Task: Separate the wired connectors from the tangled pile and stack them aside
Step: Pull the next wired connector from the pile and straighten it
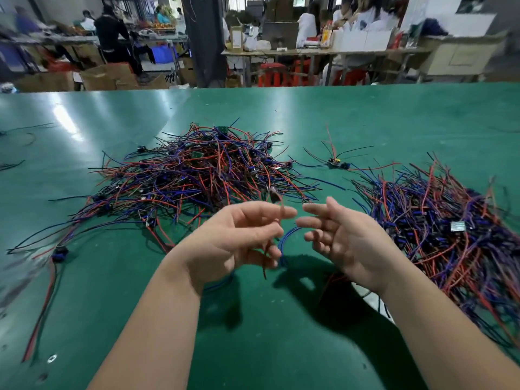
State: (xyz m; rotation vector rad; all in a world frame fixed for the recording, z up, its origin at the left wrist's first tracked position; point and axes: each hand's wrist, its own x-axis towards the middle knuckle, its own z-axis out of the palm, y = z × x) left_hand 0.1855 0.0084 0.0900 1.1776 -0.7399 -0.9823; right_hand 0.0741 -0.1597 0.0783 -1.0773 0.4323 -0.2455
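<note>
Evidently the step in hand is freeing one wired connector (pixel 283 239) and passing it across to the sorted side. It hangs in the centre of the frame, its thin blue lead bowed into a loop and a red lead smeared by motion. The left hand (pixel 233 240) has its lower fingers curled round those leads. The right hand (pixel 346 243) faces it, fingers nearly straight and apart, gripping nothing.

The tangled pile (pixel 202 170) sits above the hands at mid-frame, a loose mound of springy red, blue and black insulated wire with small dark plastic plugs and green boards snagged in it. The stack (pixel 439 229) fans out at the right, its wires lying more nearly parallel, on the smooth, glossy green table (pixel 112 114).

Next, I judge, the right hand must take the leads and lay them on the stack, aligned with the rest.
</note>
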